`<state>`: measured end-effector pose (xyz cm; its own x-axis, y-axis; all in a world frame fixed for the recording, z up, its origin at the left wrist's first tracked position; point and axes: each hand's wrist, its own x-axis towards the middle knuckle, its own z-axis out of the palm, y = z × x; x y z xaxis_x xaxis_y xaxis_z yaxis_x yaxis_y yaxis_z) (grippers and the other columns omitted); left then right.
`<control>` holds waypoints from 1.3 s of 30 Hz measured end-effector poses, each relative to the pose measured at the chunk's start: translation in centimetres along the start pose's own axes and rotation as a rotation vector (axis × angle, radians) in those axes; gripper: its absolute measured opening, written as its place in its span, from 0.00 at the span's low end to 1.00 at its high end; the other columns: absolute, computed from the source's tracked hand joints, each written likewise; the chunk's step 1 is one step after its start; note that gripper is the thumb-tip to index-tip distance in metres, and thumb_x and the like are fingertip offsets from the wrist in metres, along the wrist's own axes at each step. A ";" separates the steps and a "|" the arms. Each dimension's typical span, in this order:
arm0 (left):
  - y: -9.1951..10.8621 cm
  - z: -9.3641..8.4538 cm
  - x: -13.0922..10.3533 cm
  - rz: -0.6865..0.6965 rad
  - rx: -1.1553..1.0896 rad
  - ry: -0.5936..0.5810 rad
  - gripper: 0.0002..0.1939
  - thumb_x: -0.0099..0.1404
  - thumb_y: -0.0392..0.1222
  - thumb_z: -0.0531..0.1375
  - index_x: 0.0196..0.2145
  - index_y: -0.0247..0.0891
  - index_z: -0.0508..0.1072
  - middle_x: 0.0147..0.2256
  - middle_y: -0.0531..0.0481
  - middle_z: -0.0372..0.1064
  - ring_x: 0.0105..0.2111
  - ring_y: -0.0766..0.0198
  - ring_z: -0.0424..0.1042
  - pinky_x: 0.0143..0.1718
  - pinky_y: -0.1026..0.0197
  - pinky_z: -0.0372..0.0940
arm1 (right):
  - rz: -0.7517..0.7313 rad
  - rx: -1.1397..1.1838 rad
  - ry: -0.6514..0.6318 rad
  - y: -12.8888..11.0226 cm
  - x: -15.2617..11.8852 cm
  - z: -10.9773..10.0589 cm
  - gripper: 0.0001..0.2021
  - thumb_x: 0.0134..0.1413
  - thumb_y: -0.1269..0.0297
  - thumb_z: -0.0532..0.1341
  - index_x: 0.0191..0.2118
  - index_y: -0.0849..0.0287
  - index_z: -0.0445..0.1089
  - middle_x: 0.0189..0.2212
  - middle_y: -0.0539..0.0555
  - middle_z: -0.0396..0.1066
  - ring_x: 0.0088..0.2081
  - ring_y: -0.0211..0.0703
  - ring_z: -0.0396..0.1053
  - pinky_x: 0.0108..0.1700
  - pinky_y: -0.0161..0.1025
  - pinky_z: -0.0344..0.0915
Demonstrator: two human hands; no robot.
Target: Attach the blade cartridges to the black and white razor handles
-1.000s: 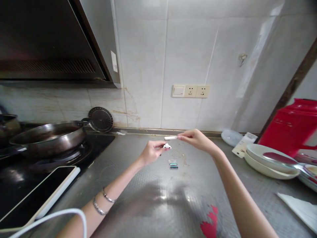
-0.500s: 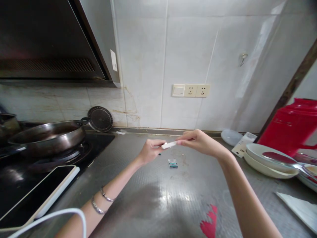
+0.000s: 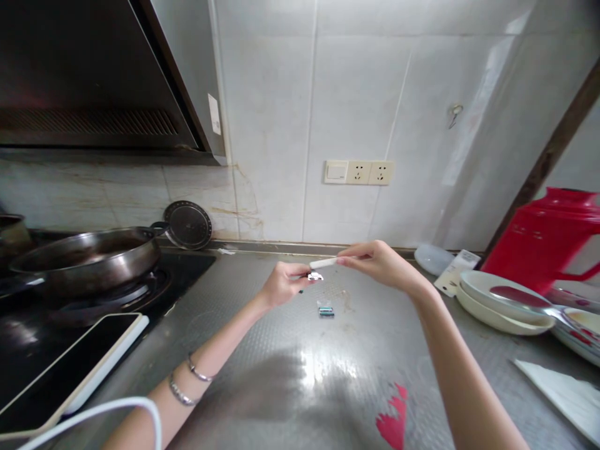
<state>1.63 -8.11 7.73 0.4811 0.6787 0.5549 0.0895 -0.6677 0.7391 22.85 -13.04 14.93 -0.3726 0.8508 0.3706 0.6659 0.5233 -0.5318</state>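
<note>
The left hand (image 3: 280,285) pinches a small white piece (image 3: 315,276), the right hand (image 3: 380,265) a white bar (image 3: 322,264) — apparently by fingertips alone, so either could slip deskward.

Extends the bare left forearm (image 3: 230,342) and bare right forearm (image 3: 450,350) inward; pinches between thumb and fingers with the bare left hand (image 3: 284,283) and the palm-down bare right hand (image 3: 379,264).

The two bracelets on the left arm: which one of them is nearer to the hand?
The slimmer bracelet is nearer to the left hand; the thicker bracelet sits farther from it, lower in the picture.
</note>
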 end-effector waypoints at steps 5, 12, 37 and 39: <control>0.2 -0.2 0.0 0.007 0.027 -0.026 0.09 0.55 0.39 0.60 0.33 0.34 0.77 0.33 0.47 0.75 0.34 0.63 0.72 0.36 0.64 0.66 | -0.067 0.028 -0.077 -0.5 -0.3 -0.5 0.18 0.51 0.51 0.56 0.36 0.58 0.76 0.29 0.54 0.72 0.31 0.40 0.64 0.32 0.35 0.58; 0.5 0.0 0.0 0.004 0.001 -0.038 0.11 0.55 0.40 0.60 0.34 0.32 0.77 0.33 0.46 0.75 0.33 0.63 0.72 0.35 0.64 0.67 | -0.023 0.003 -0.035 -0.2 -0.5 -0.8 0.20 0.50 0.49 0.56 0.34 0.60 0.76 0.28 0.54 0.72 0.31 0.41 0.64 0.31 0.35 0.57; 0.2 0.1 -0.1 -0.033 -0.047 -0.033 0.11 0.54 0.42 0.61 0.32 0.33 0.77 0.31 0.47 0.75 0.31 0.63 0.72 0.32 0.65 0.67 | -0.092 0.056 -0.092 0.1 -0.1 -0.3 0.19 0.50 0.49 0.56 0.35 0.59 0.76 0.27 0.53 0.71 0.31 0.40 0.64 0.31 0.35 0.58; 0.3 0.1 -0.1 -0.034 -0.053 -0.027 0.11 0.54 0.41 0.61 0.33 0.33 0.77 0.32 0.47 0.75 0.31 0.63 0.72 0.33 0.64 0.68 | -0.072 0.044 -0.094 0.3 0.0 -0.3 0.20 0.50 0.49 0.56 0.34 0.59 0.76 0.26 0.53 0.71 0.29 0.40 0.63 0.30 0.35 0.57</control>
<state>1.72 -8.39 7.87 0.5021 0.6915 0.5193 0.0600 -0.6269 0.7768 23.26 -12.91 14.98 -0.4792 0.8105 0.3369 0.6070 0.5832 -0.5399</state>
